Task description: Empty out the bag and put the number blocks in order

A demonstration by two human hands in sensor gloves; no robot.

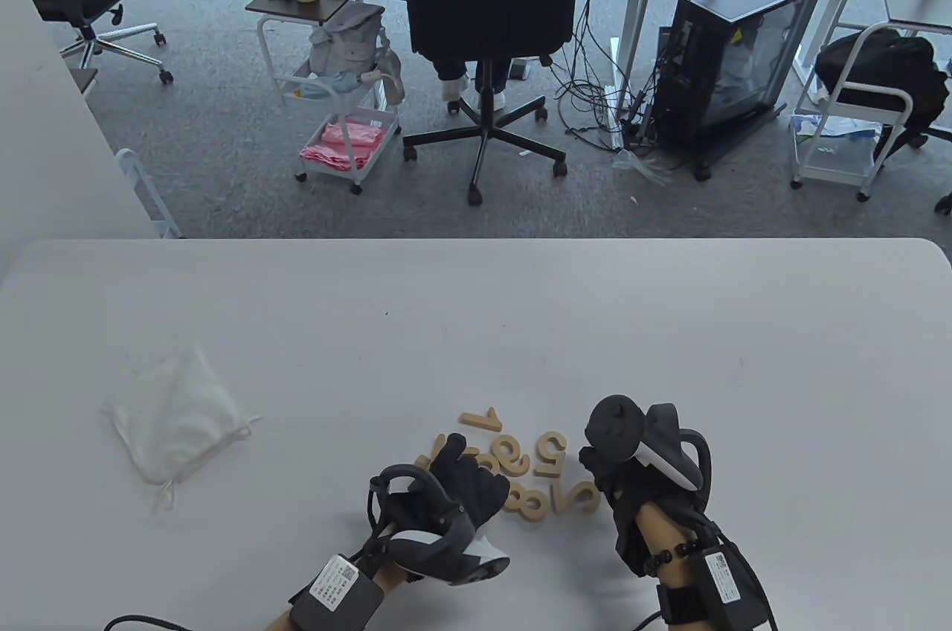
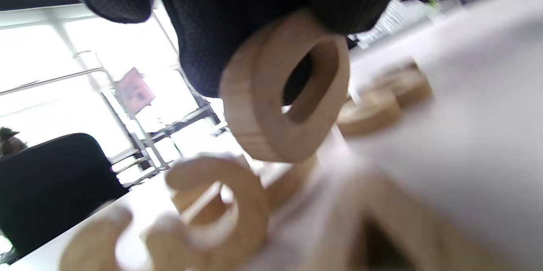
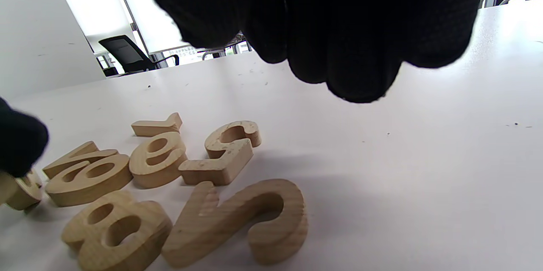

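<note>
A cluster of wooden number blocks lies near the table's front edge: a 1 (image 1: 482,420), a 9-or-6 shape (image 1: 512,454), a 5 (image 1: 551,454), an 8 (image 1: 526,501) and a 2 (image 1: 574,497). My left hand (image 1: 465,463) reaches over the cluster's left side. In the left wrist view its fingers (image 2: 237,20) pinch a ring-shaped block (image 2: 284,93), seemingly a 0, tilted above the table. My right hand (image 1: 606,475) hovers just right of the 2, fingers (image 3: 339,29) loosely curled and holding nothing. The white drawstring bag (image 1: 175,423) lies flat at the left.
The white table (image 1: 669,333) stretches bare to the back and right of the blocks. Beyond its far edge are an office chair (image 1: 487,28), a small cart (image 1: 338,103) and a computer tower (image 1: 732,58) on the carpet.
</note>
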